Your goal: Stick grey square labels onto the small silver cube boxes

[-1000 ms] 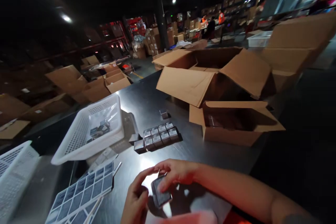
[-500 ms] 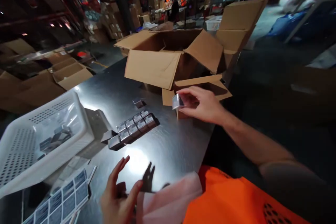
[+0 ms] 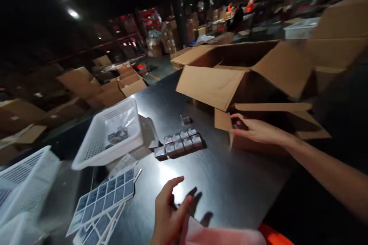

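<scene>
A dark metal table (image 3: 224, 183) fills the lower half of the view. At its far right stands a big open cardboard box (image 3: 230, 80) with its flaps spread wide, and right in front of it, touching it, sits a smaller open cardboard box (image 3: 273, 138). The right hand (image 3: 257, 130) reaches over the near left corner of that smaller box, fingers curled around a small dark box (image 3: 238, 124) at the opening; the grip looks closed on it, though the blur hides the fingertips. On the left side of the table a white plastic basket (image 3: 94, 153) holds a clear bag with a few small dark boxes. Another white basket (image 3: 23, 183) lies at the far left edge. Between the basket and the cardboard boxes, a block of small boxes (image 3: 181, 143) sits in two tight rows, with one loose small piece (image 3: 186, 119) just behind them. Sheets of labels (image 3: 103, 197) lie near the front left. The left hand (image 3: 169, 218) hovers low over the table, fingers loosely spread, beside a pink sheet (image 3: 224, 235), holding nothing that can be seen.
</scene>
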### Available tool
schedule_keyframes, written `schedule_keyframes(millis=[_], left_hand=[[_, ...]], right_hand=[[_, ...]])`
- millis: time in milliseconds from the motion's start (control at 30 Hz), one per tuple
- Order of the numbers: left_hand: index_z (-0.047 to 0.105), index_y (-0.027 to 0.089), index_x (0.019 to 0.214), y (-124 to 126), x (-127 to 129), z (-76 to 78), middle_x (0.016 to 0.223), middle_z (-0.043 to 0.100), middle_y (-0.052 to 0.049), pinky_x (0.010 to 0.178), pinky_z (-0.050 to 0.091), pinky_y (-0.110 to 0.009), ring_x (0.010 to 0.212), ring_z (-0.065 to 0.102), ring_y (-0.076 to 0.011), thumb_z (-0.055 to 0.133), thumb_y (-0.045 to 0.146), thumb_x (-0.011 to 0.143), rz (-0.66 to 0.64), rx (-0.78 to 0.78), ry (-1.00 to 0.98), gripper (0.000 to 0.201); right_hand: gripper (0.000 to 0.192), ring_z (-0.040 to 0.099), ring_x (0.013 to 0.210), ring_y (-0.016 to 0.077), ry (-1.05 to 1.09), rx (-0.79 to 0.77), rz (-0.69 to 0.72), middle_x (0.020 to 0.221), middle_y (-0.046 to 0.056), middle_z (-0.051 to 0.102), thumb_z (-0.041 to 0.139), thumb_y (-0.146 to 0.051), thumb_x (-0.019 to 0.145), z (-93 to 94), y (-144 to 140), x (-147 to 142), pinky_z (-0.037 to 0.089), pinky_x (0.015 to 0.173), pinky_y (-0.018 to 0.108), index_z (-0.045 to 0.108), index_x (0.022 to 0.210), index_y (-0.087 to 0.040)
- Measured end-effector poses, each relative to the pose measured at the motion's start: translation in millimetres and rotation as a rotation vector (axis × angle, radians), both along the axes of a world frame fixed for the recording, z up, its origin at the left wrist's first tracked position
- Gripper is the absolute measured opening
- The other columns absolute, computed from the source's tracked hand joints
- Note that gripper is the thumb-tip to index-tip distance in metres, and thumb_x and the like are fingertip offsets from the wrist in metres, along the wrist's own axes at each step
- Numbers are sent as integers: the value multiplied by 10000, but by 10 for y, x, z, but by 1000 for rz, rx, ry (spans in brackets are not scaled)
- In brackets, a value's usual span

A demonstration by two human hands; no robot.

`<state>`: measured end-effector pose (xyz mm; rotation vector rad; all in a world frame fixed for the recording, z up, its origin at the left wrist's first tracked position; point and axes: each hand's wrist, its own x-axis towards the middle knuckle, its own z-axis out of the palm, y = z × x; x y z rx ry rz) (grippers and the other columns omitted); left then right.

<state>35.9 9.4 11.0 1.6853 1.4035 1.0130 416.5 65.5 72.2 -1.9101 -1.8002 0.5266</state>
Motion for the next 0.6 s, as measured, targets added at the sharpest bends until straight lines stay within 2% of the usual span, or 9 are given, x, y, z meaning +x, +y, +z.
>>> schedule_keyframes(millis=[100, 200, 267, 333, 400, 500, 567, 600], left_hand=[[794, 241, 1013, 56, 1, -6, 686, 691, -34, 461, 441, -280, 489, 506, -158, 772, 521, 742, -7, 7, 32, 390], [785, 227, 1029, 76, 4, -23, 706, 714, -34, 465, 420, -269, 458, 484, -137, 745, 496, 774, -3, -35, 35, 373], [772, 216, 1054, 84, 1, -44, 849, 766, -67, 473, 425, -274, 447, 494, -126, 710, 487, 815, 60, -33, 10, 367], [752, 202, 1082, 99, -12, -68, 1040, 778, -108, 504, 460, -288, 459, 529, -122, 662, 480, 865, 177, 13, -26, 364], [732, 191, 1089, 123, -38, -87, 1092, 771, -119, 520, 480, -291, 463, 551, -123, 630, 472, 899, 293, 75, -46, 354], [698, 177, 1063, 157, -107, -91, 993, 776, -105, 469, 449, -282, 416, 523, -117, 651, 471, 896, 424, 175, -99, 341], [673, 177, 1043, 178, -171, -87, 972, 764, -95, 484, 453, -280, 439, 535, -118, 662, 481, 888, 504, 215, -128, 342], [662, 184, 1018, 194, -208, -88, 979, 751, -81, 518, 466, -270, 485, 555, -115, 652, 499, 889, 551, 212, -117, 340]], right_hand=[[555, 734, 1022, 334, -14, -23, 42, 1144, 173, 744, 581, -541, 947, -35, 6, 88, 546, 804, 383, 555, 1405, -228], [578, 680, 1157, 408, -103, 87, 26, 1246, 228, 690, 605, -516, 939, 17, -87, 4, 537, 905, 469, 516, 1448, -256], [581, 621, 1234, 454, -147, 227, 5, 1292, 246, 650, 642, -480, 915, 70, -185, -238, 497, 1002, 553, 522, 1439, -258], [524, 595, 1265, 438, -104, 334, 59, 1337, 211, 624, 651, -454, 910, 86, -284, -626, 461, 1076, 590, 551, 1391, -270], [462, 626, 1241, 355, 56, 309, 239, 1359, 149, 623, 616, -463, 943, 36, -356, -1100, 506, 1073, 529, 557, 1366, -288], [682, 624, 1241, 319, 225, 138, 673, 1358, 144, 623, 732, -526, 859, -138, -363, -1788, 523, 1073, 458, 511, 1431, -229], [734, 634, 1203, 302, 306, 54, 828, 1336, 144, 633, 800, -471, 809, -273, -298, -2133, 527, 1051, 428, 509, 1437, -227], [711, 658, 1140, 297, 339, 28, 835, 1296, 144, 653, 826, -382, 781, -340, -251, -2260, 544, 1001, 425, 532, 1408, -222]])
